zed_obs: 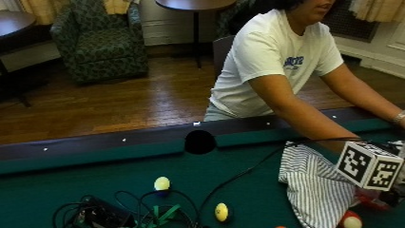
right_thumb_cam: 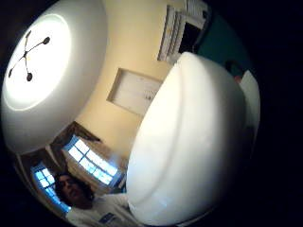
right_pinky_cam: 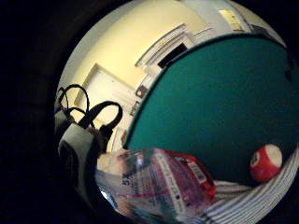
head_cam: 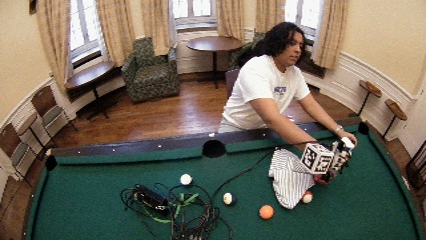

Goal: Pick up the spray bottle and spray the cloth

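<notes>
A grey-and-white striped cloth (zed_obs: 313, 185) (head_cam: 287, 177) lies crumpled on the green pool table (head_cam: 100, 200), right of the middle. My gloved right hand (head_cam: 331, 167) is just right of the cloth and grips the spray bottle (right_pinky_cam: 159, 186), a clear bottle with a red-and-white label. The bottle's white head (right_thumb_cam: 189, 142) fills the thumb side palm view. In the outside view only the bottle's red lower part (zed_obs: 373, 202) shows beside the cloth. The person's bare left hand (head_cam: 346, 141) is by the top of the bottle; whether it touches I cannot tell.
A red-and-white ball (zed_obs: 351, 221) (right_pinky_cam: 266, 162) sits at the cloth's near edge, with an orange ball (head_cam: 266, 212) further left. A yellow-striped ball (zed_obs: 221, 212), a pale ball (zed_obs: 162, 183) and a tangle of cables (head_cam: 170, 205) lie mid-table. A side pocket (zed_obs: 200, 141) is in the far rail.
</notes>
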Demonstrator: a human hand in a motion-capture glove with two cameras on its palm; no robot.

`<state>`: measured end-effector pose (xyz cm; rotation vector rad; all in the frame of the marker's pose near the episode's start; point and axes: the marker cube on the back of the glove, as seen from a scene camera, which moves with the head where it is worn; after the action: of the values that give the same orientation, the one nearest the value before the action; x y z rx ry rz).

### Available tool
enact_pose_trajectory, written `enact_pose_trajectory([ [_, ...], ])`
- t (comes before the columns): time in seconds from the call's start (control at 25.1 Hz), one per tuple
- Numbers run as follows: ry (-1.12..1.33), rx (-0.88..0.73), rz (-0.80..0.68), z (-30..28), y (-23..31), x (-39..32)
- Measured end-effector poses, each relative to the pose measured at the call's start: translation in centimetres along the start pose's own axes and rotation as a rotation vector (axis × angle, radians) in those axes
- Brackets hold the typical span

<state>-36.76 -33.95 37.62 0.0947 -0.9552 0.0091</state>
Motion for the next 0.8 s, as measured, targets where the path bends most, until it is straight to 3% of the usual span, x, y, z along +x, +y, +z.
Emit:
enact_pose_trajectory([
  [0.8,-0.077,0.098,0.007,0.9,0.1,3.4],
])
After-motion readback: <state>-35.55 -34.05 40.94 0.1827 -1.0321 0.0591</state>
